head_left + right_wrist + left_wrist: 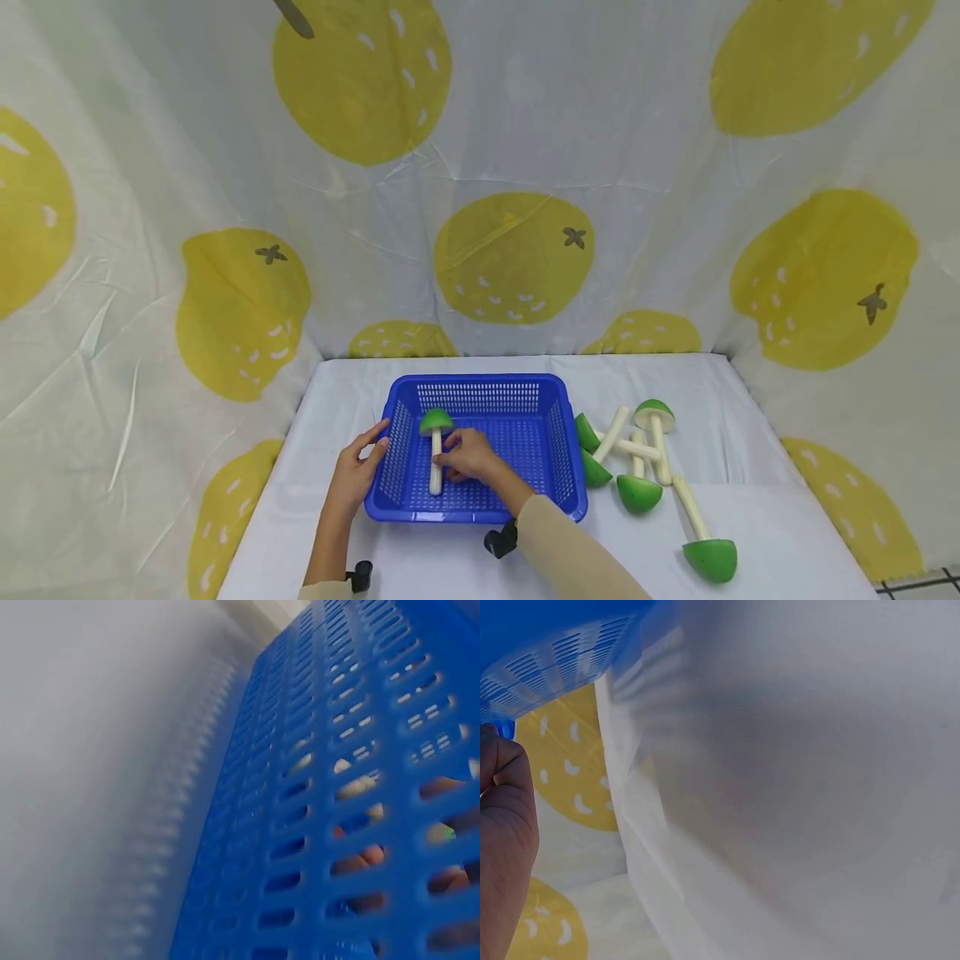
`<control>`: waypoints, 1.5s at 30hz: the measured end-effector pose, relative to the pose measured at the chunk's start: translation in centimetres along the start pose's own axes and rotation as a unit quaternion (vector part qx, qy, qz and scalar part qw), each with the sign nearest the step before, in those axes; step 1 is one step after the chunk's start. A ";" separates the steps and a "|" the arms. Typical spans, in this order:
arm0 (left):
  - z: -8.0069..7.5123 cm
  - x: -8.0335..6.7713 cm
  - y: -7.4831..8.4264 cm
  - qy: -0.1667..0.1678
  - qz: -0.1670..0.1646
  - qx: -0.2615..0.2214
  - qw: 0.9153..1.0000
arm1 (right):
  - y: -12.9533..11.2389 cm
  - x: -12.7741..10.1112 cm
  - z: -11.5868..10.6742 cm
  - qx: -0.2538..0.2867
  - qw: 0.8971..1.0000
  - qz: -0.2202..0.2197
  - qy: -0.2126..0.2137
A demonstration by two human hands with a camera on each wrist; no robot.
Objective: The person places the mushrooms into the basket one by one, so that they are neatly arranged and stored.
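Observation:
A blue plastic basket (pixel 442 517) with slotted walls stands on the white cloth. Inside it lies a toy mushroom (pixel 436 420) with a green cap and a pale stem, its cap toward the back. My right hand (pixel 470 457) reaches over the front rim and pinches the stem between thumb and fingers. At the basket's left rim, my left hand (pixel 355 473) holds the edge; in the left wrist view the same hand (pixel 508 806) is partly cut off below the basket (pixel 555 664). The basket wall (pixel 300 795) mostly hides my right fingers in the right wrist view.
Right of the basket lie several more green-capped mushrooms, some crossing in a pile (pixel 618 446), one lone mushroom (pixel 710 558) nearer the front. A lemon-print curtain (pixel 517 258) encloses the back and sides of the white-covered table (pixel 765 517).

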State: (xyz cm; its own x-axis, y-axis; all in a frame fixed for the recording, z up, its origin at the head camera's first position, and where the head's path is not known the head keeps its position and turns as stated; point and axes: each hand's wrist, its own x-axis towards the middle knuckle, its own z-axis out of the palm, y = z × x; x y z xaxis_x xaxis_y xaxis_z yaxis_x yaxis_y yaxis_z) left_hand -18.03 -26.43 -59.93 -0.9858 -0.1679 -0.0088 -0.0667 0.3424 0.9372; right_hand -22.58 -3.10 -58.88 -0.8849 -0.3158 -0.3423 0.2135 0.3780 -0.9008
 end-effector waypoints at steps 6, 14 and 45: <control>-0.1 -0.1 0.0 -0.006 -0.012 -0.005 1.000 | 0.6 -0.7 -1.6 -0.004 1.000 -0.029 -0.011; -0.2 -0.2 0.7 -0.012 -0.010 -0.014 1.000 | 1.1 -1.2 -4.6 -0.020 0.998 -0.066 0.014; -0.3 -0.2 0.3 -0.017 -0.014 0.009 1.000 | 0.5 -5.7 -12.9 -0.124 0.971 -0.172 0.111</control>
State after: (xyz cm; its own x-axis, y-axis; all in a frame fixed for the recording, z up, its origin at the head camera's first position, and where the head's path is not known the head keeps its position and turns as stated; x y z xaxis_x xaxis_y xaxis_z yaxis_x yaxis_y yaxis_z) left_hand -17.84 -26.56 -59.57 -0.9881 -0.1464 -0.0471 -0.0968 0.3541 0.9302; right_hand -22.80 10.12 -53.94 -0.9595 -0.2755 0.0583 -0.1922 0.4895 -0.8505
